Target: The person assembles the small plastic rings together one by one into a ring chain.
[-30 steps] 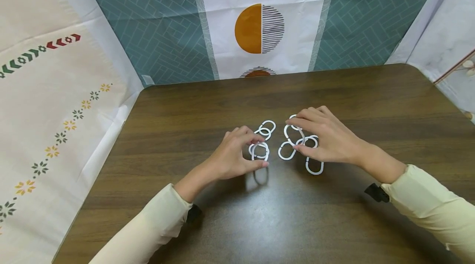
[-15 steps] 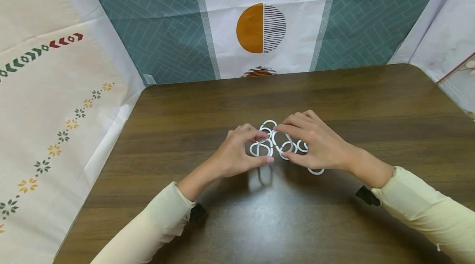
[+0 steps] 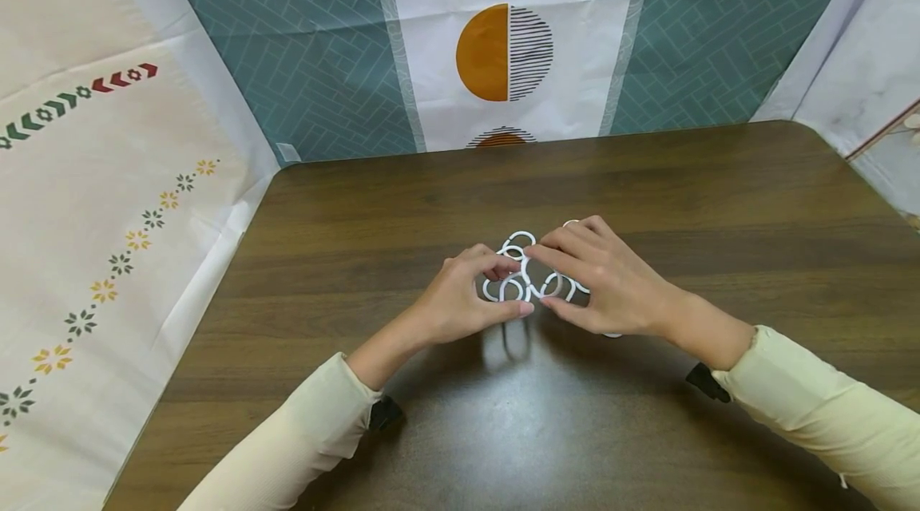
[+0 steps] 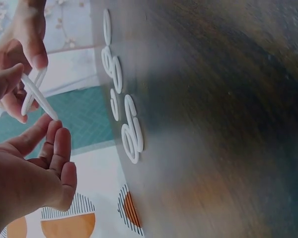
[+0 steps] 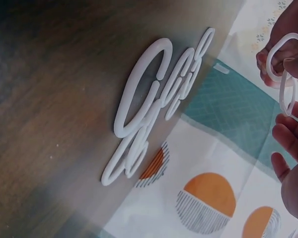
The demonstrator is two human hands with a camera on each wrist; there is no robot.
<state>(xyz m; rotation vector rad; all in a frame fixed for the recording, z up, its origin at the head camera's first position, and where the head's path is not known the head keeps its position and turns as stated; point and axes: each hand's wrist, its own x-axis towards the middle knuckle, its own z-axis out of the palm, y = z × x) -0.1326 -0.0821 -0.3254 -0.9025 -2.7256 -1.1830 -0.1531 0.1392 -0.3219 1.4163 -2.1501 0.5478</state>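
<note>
My left hand (image 3: 460, 299) pinches a white plastic C-shaped curtain ring (image 4: 45, 101) between thumb and fingertips, just above the table. A second white ring (image 5: 281, 96) is gripped by my right hand (image 3: 611, 279) in the same way, thumb opposite the fingers. Both rings meet between the hands and seem to cross in the wrist views; whether they are linked I cannot tell. Several more white rings (image 5: 120, 106) lie flat on the table beneath, some overlapping. In the head view the hands partly cover them.
The brown wooden table (image 3: 359, 207) extends on all sides of the hands. Behind it hangs a teal and white patterned cloth (image 3: 331, 56). A cream embroidered cloth (image 3: 93, 215) hangs on the left.
My right hand has moved left with its ring until that ring meets the one in my left hand. The left hand has shifted slightly right.
</note>
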